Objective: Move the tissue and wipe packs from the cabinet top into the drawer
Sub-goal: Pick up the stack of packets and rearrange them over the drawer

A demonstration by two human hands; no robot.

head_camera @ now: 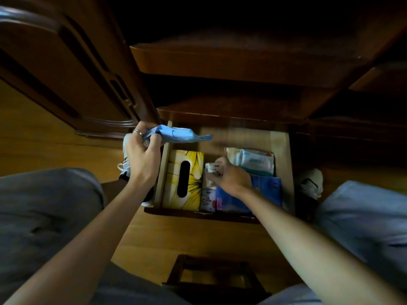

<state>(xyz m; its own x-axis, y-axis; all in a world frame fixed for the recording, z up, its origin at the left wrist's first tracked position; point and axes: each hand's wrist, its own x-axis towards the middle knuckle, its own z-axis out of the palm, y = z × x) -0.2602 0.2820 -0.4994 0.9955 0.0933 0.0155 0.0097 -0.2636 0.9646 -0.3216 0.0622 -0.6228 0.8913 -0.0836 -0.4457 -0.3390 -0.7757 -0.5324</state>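
Note:
The wooden drawer [284,155] stands pulled out below the cabinet top [231,111]. Inside it lie a yellow flowered tissue box [193,159] at the left, a blue pack [267,188] at the front right and pale wipe packs [253,159] at the back right. My left hand [142,155] is shut on a light blue soft pack [176,135] above the drawer's back left corner. Over the drawer's middle, my right hand [231,176] grips a small white pack [211,169], which is blurred.
A dark wooden wardrobe door [66,73] rises at the left. A higher shelf edge [220,62] juts out above the cabinet top. My knees flank the drawer, with shoes [310,183] on the wooden floor. A small dark stool [211,276] sits in front of me.

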